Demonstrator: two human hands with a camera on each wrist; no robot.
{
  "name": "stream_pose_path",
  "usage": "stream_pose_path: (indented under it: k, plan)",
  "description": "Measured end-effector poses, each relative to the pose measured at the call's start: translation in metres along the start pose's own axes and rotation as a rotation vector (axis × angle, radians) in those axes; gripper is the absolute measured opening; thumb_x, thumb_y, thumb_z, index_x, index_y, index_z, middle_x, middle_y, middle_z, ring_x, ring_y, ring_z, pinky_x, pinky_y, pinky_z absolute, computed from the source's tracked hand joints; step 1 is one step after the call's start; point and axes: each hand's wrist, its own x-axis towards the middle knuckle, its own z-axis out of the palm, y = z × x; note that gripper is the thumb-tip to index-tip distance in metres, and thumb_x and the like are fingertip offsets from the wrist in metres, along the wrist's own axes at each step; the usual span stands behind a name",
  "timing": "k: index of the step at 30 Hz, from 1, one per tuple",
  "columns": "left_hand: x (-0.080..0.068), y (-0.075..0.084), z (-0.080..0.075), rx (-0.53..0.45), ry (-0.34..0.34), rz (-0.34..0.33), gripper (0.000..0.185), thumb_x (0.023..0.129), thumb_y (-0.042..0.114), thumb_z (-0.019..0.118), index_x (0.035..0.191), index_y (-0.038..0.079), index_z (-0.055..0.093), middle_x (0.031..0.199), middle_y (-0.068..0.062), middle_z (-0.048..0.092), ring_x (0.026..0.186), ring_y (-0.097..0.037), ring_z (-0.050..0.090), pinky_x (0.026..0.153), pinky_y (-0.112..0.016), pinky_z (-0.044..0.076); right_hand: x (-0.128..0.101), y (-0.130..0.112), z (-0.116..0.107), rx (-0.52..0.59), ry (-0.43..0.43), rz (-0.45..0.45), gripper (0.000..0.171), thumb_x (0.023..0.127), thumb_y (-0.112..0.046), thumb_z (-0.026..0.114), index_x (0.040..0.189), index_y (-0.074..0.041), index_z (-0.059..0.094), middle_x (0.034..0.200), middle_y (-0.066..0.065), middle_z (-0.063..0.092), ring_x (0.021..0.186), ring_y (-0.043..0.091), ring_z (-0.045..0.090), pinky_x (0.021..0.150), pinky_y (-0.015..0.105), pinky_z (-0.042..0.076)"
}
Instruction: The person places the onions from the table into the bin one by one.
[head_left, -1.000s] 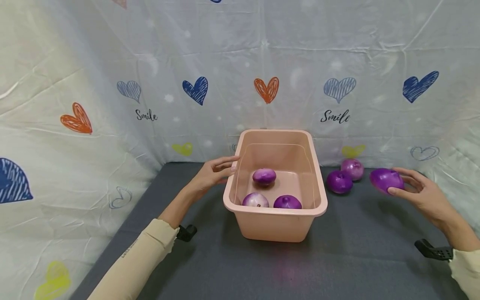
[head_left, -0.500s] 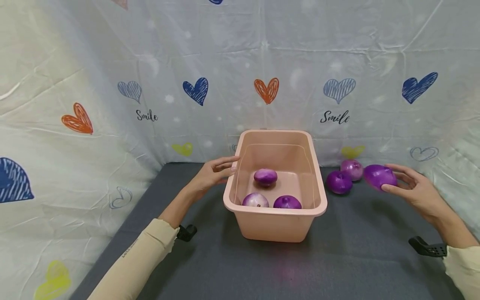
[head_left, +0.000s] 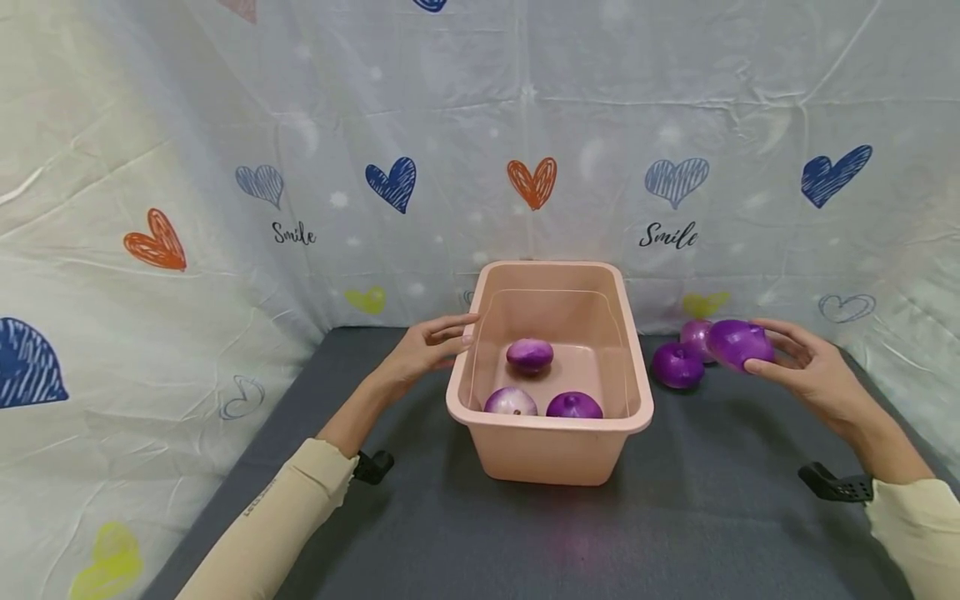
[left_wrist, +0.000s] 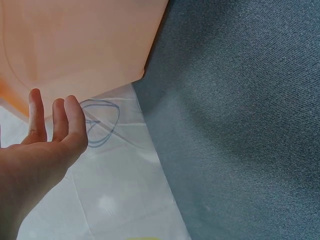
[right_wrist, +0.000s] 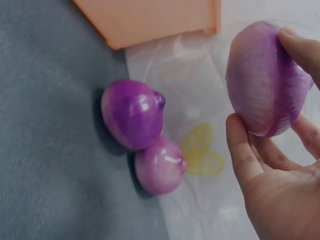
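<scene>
Between the thumb and fingers of my right hand (head_left: pixel 813 367) is a purple onion (right_wrist: pixel 267 82), gripped by its sides and raised above the table. Below it lie a dark purple onion (right_wrist: pixel 131 114) and a paler onion (right_wrist: pixel 160 165), side by side right of the pink plastic tub (head_left: pixel 543 450). In the head view the held onion overlaps the paler one. Inside the tub rest a striped purple onion (head_left: pixel 529 356), a whitish onion (head_left: pixel 512 401) and another purple onion (head_left: pixel 574 406). My left hand (head_left: pixel 420 358) has its fingers extended against the tub's left rim; its thumb is mostly hidden.
A dark grey cloth covers the table (head_left: pixel 420 533). Behind it and along both sides hangs a white sheet (head_left: pixel 450 125) printed with hearts, close to the back of the tub. Each wrist carries a black camera mount (head_left: pixel 836 483).
My right hand has carried the held onion leftward and slightly up, closer to the two table onions and the tub. My left hand has stayed at the rim.
</scene>
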Motion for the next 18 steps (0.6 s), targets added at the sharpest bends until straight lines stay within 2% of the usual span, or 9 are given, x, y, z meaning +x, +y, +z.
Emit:
stream_pose_path:
  k: [10, 18]
  plan:
    - [0.0, 0.0, 0.001, 0.001, 0.006, -0.009, 0.053, 0.099, 0.028, 0.071, 0.148, 0.016, 0.056, 0.146, -0.011, 0.052, 0.133, -0.026, 0.05, 0.105, -0.048, 0.045, 0.017, -0.021, 0.016, -0.023, -0.019, 0.023, 0.059, 0.101, -0.014, 0.067, 0.154, -0.014, 0.041, 0.143, 0.009, 0.043, 0.118, 0.012, 0.054, 0.088, 0.018, 0.051]
    - [0.0, -0.001, -0.001, 0.001, 0.004, -0.007, 0.052, 0.099, 0.027, 0.07, 0.149, 0.016, 0.055, 0.146, -0.012, 0.052, 0.134, -0.027, 0.049, 0.106, -0.05, 0.044, 0.034, -0.041, 0.029, 0.029, -0.04, -0.009, 0.058, 0.099, -0.008, 0.068, 0.152, -0.014, 0.044, 0.141, 0.011, 0.044, 0.12, 0.019, 0.053, 0.089, 0.02, 0.051]
